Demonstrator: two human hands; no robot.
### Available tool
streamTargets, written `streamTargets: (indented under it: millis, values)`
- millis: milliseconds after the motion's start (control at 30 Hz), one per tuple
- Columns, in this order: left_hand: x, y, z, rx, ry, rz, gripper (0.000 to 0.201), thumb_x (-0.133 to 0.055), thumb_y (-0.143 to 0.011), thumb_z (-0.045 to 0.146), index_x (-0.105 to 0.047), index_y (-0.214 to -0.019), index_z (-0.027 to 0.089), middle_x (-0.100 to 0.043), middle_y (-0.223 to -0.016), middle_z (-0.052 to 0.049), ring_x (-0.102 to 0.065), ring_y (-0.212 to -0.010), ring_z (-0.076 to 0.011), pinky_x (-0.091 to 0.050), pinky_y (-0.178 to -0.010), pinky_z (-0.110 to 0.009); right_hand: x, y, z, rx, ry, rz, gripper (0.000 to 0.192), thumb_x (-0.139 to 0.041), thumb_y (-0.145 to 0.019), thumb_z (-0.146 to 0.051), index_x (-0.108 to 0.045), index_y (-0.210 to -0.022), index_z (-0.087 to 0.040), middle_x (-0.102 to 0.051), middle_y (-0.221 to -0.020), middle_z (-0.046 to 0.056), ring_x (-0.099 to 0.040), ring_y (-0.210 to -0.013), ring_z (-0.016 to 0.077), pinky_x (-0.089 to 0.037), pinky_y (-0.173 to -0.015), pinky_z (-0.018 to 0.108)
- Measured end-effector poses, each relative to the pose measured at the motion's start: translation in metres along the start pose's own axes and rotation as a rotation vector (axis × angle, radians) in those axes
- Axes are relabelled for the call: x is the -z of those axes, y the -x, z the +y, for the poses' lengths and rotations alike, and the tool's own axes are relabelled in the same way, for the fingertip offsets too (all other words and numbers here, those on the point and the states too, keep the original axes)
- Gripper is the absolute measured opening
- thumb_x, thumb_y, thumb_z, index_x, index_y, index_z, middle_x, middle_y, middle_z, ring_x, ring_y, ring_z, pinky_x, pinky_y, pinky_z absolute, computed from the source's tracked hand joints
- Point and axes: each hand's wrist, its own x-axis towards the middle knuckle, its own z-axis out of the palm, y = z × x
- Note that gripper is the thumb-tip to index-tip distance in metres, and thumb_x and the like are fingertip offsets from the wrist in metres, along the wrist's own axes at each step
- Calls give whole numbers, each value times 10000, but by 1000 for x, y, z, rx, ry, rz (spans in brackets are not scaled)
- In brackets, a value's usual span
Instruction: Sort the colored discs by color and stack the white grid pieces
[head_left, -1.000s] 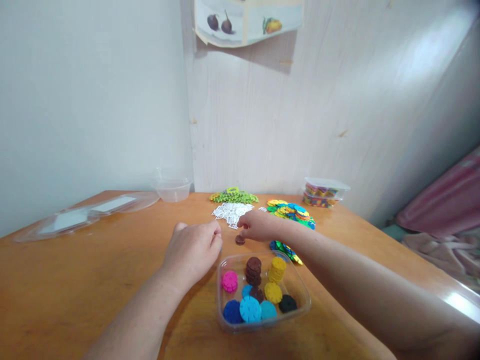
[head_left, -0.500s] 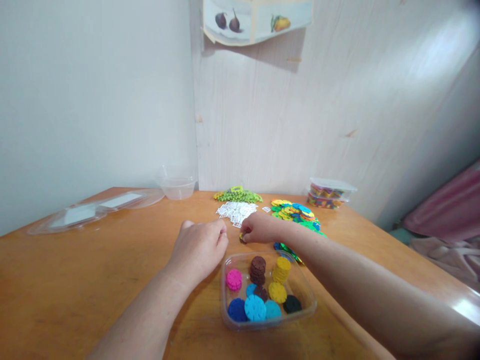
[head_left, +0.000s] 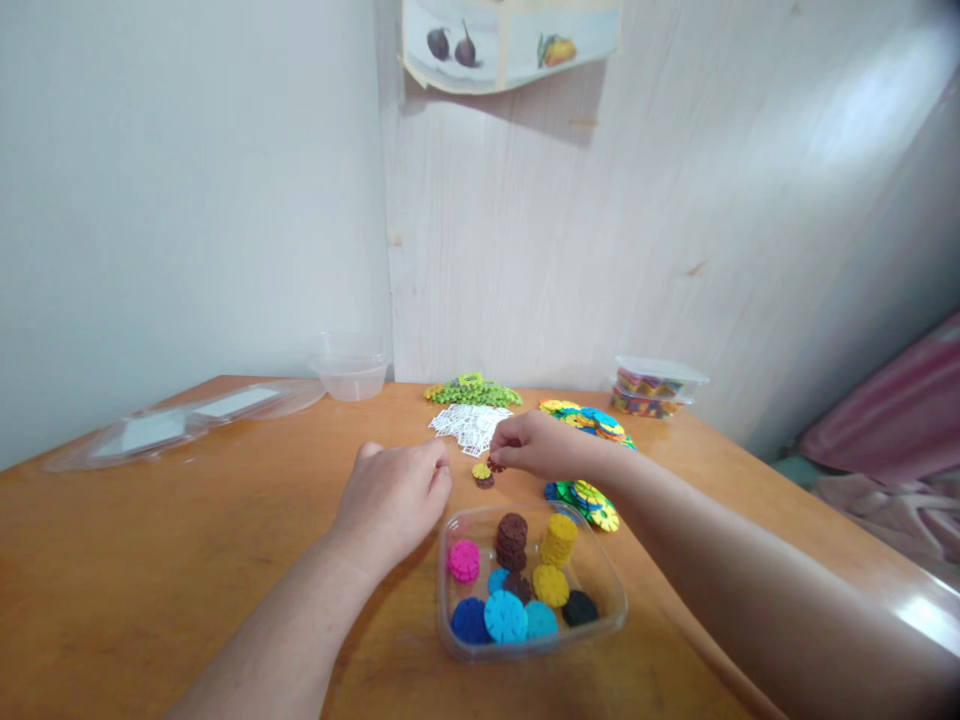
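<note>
My right hand (head_left: 529, 442) pinches a dark brown notched plastic disc (head_left: 496, 465) between thumb and fingers, just above the table. Beside it lies a small pile with a yellow disc (head_left: 481, 470) on top of brown ones. My left hand (head_left: 396, 493) rests on the table as a loose fist; whatever its curled fingers hold, if anything, is hidden. In front of me stands a clear plastic box (head_left: 448, 640). Inside it are a brown stack (head_left: 512, 540), a yellow stack (head_left: 559, 540), pink discs (head_left: 464, 561), blue discs (head_left: 505, 617) and a black disc (head_left: 580, 608).
White flat pieces (head_left: 471, 428) and green pieces (head_left: 476, 392) are heaped at the back. Mixed coloured discs (head_left: 596, 503) lie under and beyond my right forearm. Lidded boxes (head_left: 652, 388) stand back right, a clear bowl (head_left: 351, 370) back left, clear lids (head_left: 154, 432) at left.
My right hand has moved slightly right and up from the small pile, leaving the yellow-topped discs on the table, and a dark brown disc now shows in its fingers. My left hand keeps its place.
</note>
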Motion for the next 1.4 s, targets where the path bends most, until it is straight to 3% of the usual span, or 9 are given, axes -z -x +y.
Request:
streamTargets:
  millis: [200, 400, 500, 600, 733, 900, 1133, 1400]
  values:
    - [0, 0, 1, -5, 11, -4, 206, -424, -891, 294, -618, -845, 247, -709, -764, -10, -612, -693, -185, -296, -699, -315, 8, 37, -7, 50, -398, -51, 140, -566, -851, -266, -666, -887, -175, -730, -905, 37, -650, -849, 142, -484, -738, 254]
    - [1, 0, 1, 4, 10, -24, 223, -418, -904, 337, -606, -831, 242, -703, -740, -4, -602, -663, -172, -287, -679, -299, 6, 64, -19, -37, -333, -109, 105, -586, -837, -251, -667, -866, -192, -725, -843, 1, -631, -752, 124, -457, -619, 218]
    - [1, -1, 0, 0, 7, -24, 237, -408, -907, 343, -599, -816, 238, -692, -715, 2, -583, -631, -164, -280, -673, -294, 5, 74, -27, -7, -371, -189, 126, -548, -847, -216, -673, -860, -205, -737, -892, -4, -649, -777, 127, -470, -642, 219]
    - [2, -1, 0, 0, -3, -29, 230, -407, -903, 335, -593, -806, 240, -681, -688, 12, -566, -599, -159, -273, -664, -293, 4, 80, -34, 51, -263, -184, 154, -544, -842, -212, -699, -838, -208, -742, -867, -2, -657, -768, 135, -459, -657, 223]
    - [2, -2, 0, -3, -8, -33, 223, -409, -901, 340, -593, -818, 247, -672, -668, 18, -566, -593, -163, -271, -658, -292, -1, 83, -40, 124, -21, -174, 197, -538, -839, -215, -733, -828, -232, -742, -821, -14, -644, -728, 134, -421, -658, 225]
    - [2, -2, 1, 0, -6, -55, 215, -414, -897, 344, -588, -821, 243, -682, -687, 14, -561, -589, -154, -273, -656, -288, -10, 83, -45, 145, 101, -176, 189, -551, -834, -232, -740, -828, -240, -740, -812, -7, -640, -715, 141, -394, -620, 221]
    - [3, -2, 0, -9, -4, -52, 220, -408, -901, 352, -584, -824, 245, -678, -685, 15, -555, -584, -153, -257, -642, -287, -4, 84, -47, 177, 76, -107, 222, -514, -859, -215, -734, -865, -240, -732, -805, -8, -627, -711, 135, -392, -632, 224]
    - [4, -2, 2, -13, -4, -44, 220, -405, -900, 317, -605, -837, 250, -688, -699, 11, -579, -618, -167, -273, -665, -299, 3, 55, -19, 73, 72, 108, 244, -512, -862, -248, -719, -986, -211, -728, -896, 31, -616, -783, 150, -412, -698, 251]
